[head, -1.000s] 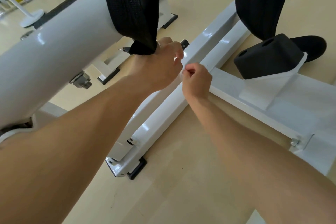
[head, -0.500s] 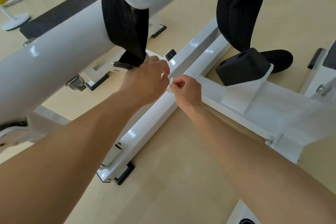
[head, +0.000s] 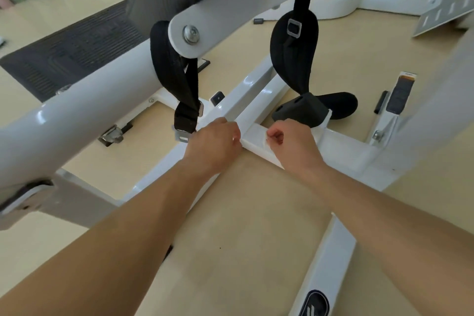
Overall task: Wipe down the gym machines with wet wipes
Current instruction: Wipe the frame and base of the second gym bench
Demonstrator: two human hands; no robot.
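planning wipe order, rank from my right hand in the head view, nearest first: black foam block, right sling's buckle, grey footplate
From the right hand:
1. Black foam block, just beyond it.
2. Buckle, higher up on the right sling.
3. Grey footplate, far top-right corner.

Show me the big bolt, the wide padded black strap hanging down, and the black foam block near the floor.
bolt (head: 190,33): head view, on its shiny round head.
padded strap (head: 289,64): head view, on the wide middle of the pad.
foam block (head: 300,110): head view, on its top face.
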